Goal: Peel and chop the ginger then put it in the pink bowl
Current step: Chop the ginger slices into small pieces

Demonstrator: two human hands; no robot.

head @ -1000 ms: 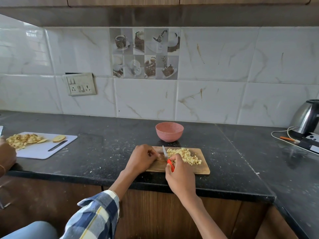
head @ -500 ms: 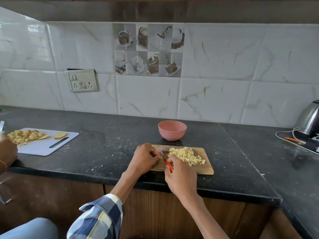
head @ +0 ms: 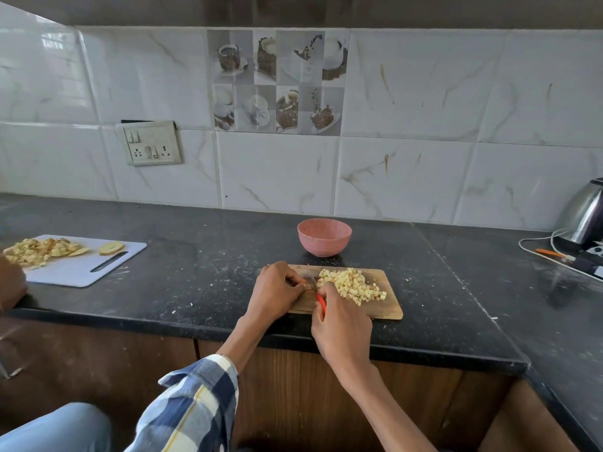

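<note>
A pile of chopped ginger [head: 354, 285] lies on a small wooden cutting board [head: 381, 309] at the counter's front edge. My right hand [head: 342, 324] grips a red-handled knife [head: 320, 301], its blade low on the board just left of the pile. My left hand [head: 277, 293] rests on the board's left end with fingers curled over a small ginger piece that is mostly hidden. The pink bowl [head: 324, 237] stands just behind the board and looks empty.
A white cutting board [head: 81, 269] with more cut ginger [head: 39, 251] lies at the left, with another person's hand [head: 11, 285] beside it. A steel kettle [head: 584, 216] and cables [head: 554, 254] sit at the far right. The tiled wall holds a socket [head: 151, 143].
The knife blade has dropped from raised to down on the board beside my left fingers. The camera has drifted slightly; both hands stay in the same spot.
</note>
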